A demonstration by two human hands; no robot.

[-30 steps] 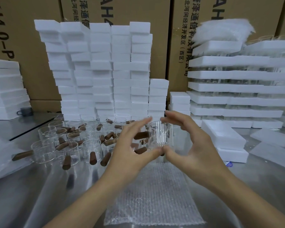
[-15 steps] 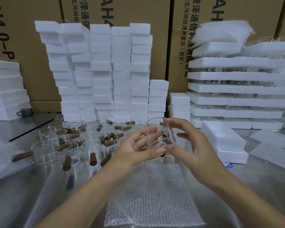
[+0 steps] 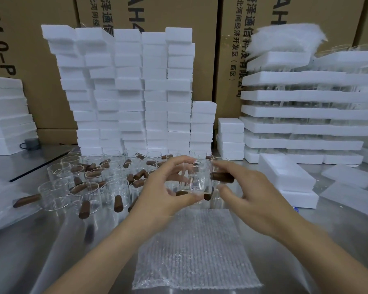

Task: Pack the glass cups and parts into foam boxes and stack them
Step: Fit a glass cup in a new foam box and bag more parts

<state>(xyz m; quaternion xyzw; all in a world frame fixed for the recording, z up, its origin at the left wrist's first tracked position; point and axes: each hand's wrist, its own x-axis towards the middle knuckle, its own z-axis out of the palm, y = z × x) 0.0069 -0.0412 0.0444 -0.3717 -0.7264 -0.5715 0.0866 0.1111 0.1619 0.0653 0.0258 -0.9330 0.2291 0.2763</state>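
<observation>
A glass cup (image 3: pixel 197 179) is held upright in the air between both hands, above the far edge of a sheet of bubble wrap (image 3: pixel 196 251) spread on the bench (image 3: pixel 40 240). The left hand (image 3: pixel 168 187) is curled round the cup's left side, with the fingers bent over the rim and the thumb pressed near the base. The right hand (image 3: pixel 253 192) is closed on the cup's right side, where the brown handle (image 3: pixel 222 177) sticks out sideways between the index finger above and the thumb below. Whether the handle itself is pinched cannot be told.

To the left of the hands, a crowd of loose cups (image 3: pixel 89 183) with brown handles is gathered on the bench. Just right of the hands, an open foam box (image 3: pixel 285 172) is set on another one. Behind the cups, tall columns of foam boxes (image 3: pixel 136 92) are stacked against cardboard cartons (image 3: pixel 40 60). At the far right, wide foam trays (image 3: pixel 306 96) are piled with glassware between the layers.
</observation>
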